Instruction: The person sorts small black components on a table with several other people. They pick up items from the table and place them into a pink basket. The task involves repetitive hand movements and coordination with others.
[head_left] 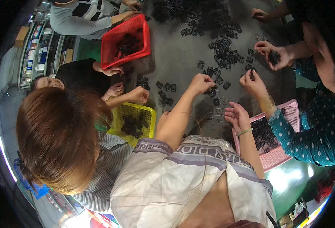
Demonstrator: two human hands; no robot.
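Note:
My left hand (201,83) reaches over the grey tabletop with thumb and fingertips pinched together. Whatever they grip is hidden or too small to name. Just below those fingertips is a small black slotted plastic piece (212,92); whether it touches them I cannot tell. Nearer to me, my right hand (237,116), with a bracelet at the wrist, has its fingers apart and nothing visible in them. Thin metal pins (217,114) lie scattered between my two hands. More black plastic pieces (216,71) are strewn just beyond my left hand.
A big heap of black pieces (190,11) covers the far table. A red basket (146,41), a yellow basket (152,125) and a pink basket (294,114) hold black parts. Co-workers sit close on both sides; a hand in a dotted teal sleeve (255,84) holds a black piece near mine.

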